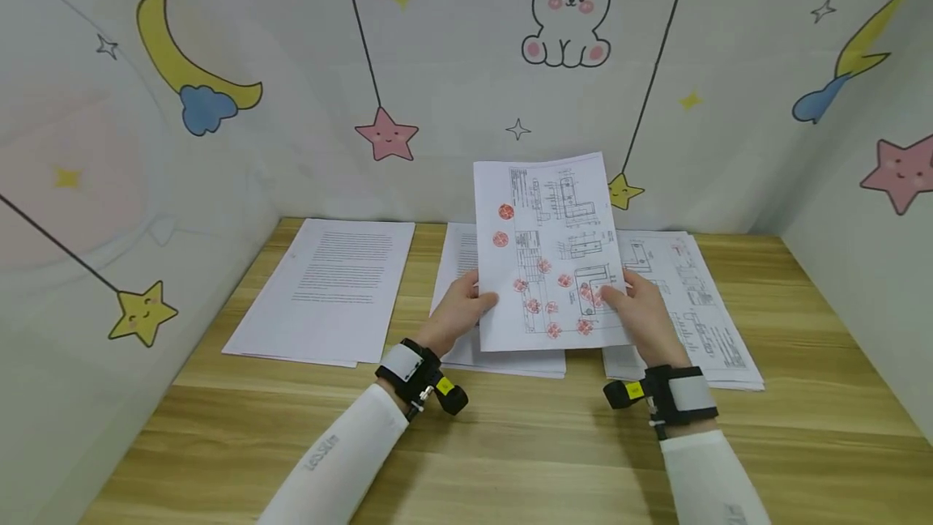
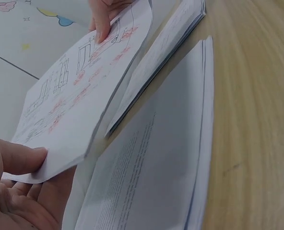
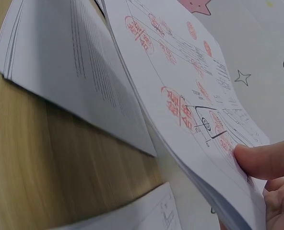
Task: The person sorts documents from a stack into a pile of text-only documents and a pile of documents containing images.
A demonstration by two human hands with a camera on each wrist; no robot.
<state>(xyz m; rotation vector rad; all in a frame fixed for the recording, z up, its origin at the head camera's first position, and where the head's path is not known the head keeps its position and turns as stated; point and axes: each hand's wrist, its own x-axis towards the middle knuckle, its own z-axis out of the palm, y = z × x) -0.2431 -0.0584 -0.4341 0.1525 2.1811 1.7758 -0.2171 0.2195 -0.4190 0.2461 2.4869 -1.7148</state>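
Both hands hold up a thin stack of drawing sheets [image 1: 547, 253] printed with technical drawings and several red stamps. At its left edge my left hand [image 1: 461, 310] pinches it, thumb [image 2: 24, 158] on the printed face and fingers beneath. On the opposite edge the right hand [image 1: 645, 314] grips the sheets, its thumb [image 3: 262, 160] over the drawing. Below the raised sheets lies a middle pile of text pages [image 1: 503, 361], partly hidden. Close under my right hand is a pile of drawing pages [image 1: 717, 339], partly covered too.
A pile of printed text pages [image 1: 350, 290] lies on the left of the wooden table [image 1: 539, 444]. A pale wall [image 1: 452, 47] with cartoon pictures rises behind the table, and side walls stand left and right.
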